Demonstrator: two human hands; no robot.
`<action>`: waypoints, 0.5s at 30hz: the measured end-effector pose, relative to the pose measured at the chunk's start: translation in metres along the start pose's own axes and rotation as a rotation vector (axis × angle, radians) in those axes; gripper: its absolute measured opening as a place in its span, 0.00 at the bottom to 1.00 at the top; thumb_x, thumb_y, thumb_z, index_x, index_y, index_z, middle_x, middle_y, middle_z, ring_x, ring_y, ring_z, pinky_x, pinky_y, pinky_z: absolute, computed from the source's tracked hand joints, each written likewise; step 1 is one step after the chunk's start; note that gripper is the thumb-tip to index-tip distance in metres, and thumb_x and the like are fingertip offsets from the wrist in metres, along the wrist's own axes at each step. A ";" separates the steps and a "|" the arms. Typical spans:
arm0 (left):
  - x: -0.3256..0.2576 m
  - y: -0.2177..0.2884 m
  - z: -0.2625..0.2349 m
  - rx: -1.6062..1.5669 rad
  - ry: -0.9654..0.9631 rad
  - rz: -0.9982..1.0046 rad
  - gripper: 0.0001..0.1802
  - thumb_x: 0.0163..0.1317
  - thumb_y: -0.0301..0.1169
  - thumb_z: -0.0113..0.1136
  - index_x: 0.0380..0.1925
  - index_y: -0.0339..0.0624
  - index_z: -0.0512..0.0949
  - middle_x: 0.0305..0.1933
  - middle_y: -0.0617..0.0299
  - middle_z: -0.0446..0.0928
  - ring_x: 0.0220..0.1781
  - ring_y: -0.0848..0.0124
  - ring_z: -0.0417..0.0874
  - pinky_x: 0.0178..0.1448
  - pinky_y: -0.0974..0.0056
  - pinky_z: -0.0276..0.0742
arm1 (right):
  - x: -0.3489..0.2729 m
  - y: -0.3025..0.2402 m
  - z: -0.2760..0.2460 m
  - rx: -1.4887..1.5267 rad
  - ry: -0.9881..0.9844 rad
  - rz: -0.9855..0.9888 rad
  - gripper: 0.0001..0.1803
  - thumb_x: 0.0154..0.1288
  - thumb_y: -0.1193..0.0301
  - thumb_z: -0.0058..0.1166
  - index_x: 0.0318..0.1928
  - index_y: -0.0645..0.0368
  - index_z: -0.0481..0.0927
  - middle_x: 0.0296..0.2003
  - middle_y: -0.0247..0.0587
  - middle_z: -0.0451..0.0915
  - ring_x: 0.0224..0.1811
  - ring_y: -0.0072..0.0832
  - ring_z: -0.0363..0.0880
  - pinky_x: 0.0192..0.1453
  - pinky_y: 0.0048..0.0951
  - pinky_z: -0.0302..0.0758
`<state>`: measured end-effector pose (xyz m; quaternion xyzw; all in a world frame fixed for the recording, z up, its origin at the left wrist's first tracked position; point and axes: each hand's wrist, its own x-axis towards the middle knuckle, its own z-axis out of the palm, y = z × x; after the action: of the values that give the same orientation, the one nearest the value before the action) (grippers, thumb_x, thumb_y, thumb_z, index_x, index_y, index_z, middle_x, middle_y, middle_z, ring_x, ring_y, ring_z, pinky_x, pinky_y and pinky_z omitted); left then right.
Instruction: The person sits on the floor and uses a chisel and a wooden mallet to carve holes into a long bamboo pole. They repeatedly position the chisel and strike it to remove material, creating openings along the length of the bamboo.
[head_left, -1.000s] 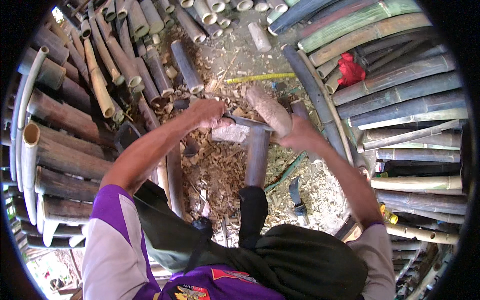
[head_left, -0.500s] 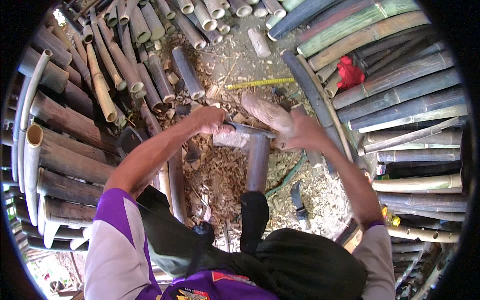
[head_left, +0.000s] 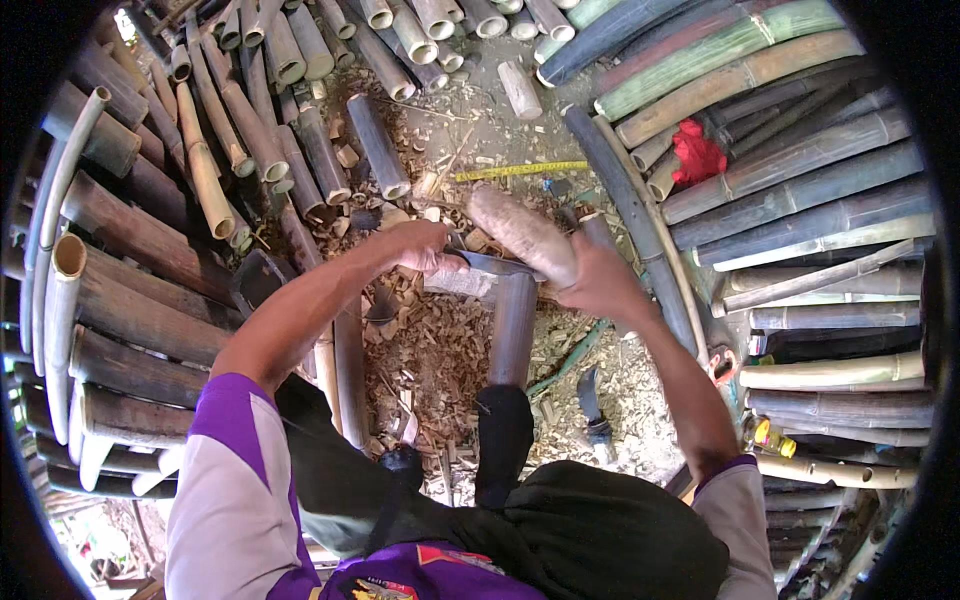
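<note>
My left hand [head_left: 425, 248] is closed round the handle of a large knife. Its dark blade [head_left: 495, 264] points right and lies across the far end of a short dark bamboo piece [head_left: 513, 325]. My right hand [head_left: 605, 280] grips a thick, pale wooden club [head_left: 520, 228], tilted up to the left just beyond the blade. I cannot tell whether club and blade touch. The bamboo's near end meets my black-covered foot [head_left: 503, 425]. A pale block [head_left: 455, 282] lies beneath the blade, partly hidden by it.
Wood chips [head_left: 430, 360] cover the ground. Bamboo lengths [head_left: 150, 290] are stacked at left, with more bamboo poles [head_left: 800, 190] at right. A yellow measuring tape [head_left: 525, 170] lies ahead. A curved dark blade [head_left: 588, 395] lies right of my foot. A red cloth [head_left: 697, 153] rests on the right stack.
The club and my right hand have shifted slightly to the left. My left hand, the knife and the bamboo piece stay nearly in place.
</note>
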<state>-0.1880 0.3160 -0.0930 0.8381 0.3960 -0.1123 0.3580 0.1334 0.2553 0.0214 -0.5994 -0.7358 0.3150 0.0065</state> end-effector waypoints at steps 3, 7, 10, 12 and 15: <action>-0.001 0.006 -0.023 -0.398 -0.408 -0.218 0.27 0.69 0.56 0.64 0.31 0.41 0.85 0.23 0.60 0.82 0.18 0.73 0.78 0.17 0.64 0.70 | -0.016 -0.005 -0.050 0.102 0.101 -0.012 0.41 0.45 0.71 0.67 0.63 0.71 0.69 0.47 0.56 0.82 0.47 0.46 0.84 0.54 0.38 0.80; 0.002 0.004 -0.033 -0.432 -0.438 -0.208 0.19 0.68 0.47 0.68 0.39 0.41 0.85 0.27 0.61 0.84 0.19 0.75 0.77 0.18 0.69 0.70 | -0.042 0.004 -0.064 0.834 0.158 0.047 0.41 0.48 0.71 0.65 0.65 0.68 0.69 0.46 0.49 0.82 0.45 0.39 0.85 0.50 0.38 0.82; 0.009 0.053 -0.077 0.102 -0.191 -0.102 0.16 0.65 0.44 0.69 0.33 0.42 0.84 0.26 0.62 0.81 0.26 0.72 0.81 0.25 0.64 0.77 | -0.079 0.010 -0.053 1.180 0.106 0.158 0.38 0.51 0.72 0.65 0.64 0.68 0.69 0.44 0.48 0.83 0.42 0.36 0.85 0.47 0.37 0.83; -0.007 0.063 -0.070 0.396 0.249 0.008 0.15 0.64 0.43 0.70 0.34 0.43 0.83 0.27 0.62 0.80 0.29 0.69 0.82 0.27 0.61 0.78 | -0.095 0.023 -0.034 1.212 0.149 0.183 0.36 0.53 0.72 0.65 0.64 0.67 0.69 0.41 0.46 0.83 0.37 0.32 0.85 0.43 0.36 0.84; -0.043 0.087 -0.031 0.455 0.658 0.063 0.15 0.60 0.41 0.73 0.37 0.44 0.80 0.29 0.61 0.80 0.32 0.66 0.84 0.30 0.57 0.80 | -0.117 0.035 -0.020 1.162 0.142 0.362 0.31 0.58 0.69 0.67 0.60 0.66 0.72 0.37 0.44 0.83 0.35 0.32 0.85 0.37 0.35 0.84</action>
<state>-0.1550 0.2747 -0.0060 0.8990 0.4285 0.0883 0.0205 0.2044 0.1637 0.0638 -0.6330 -0.3279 0.6201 0.3274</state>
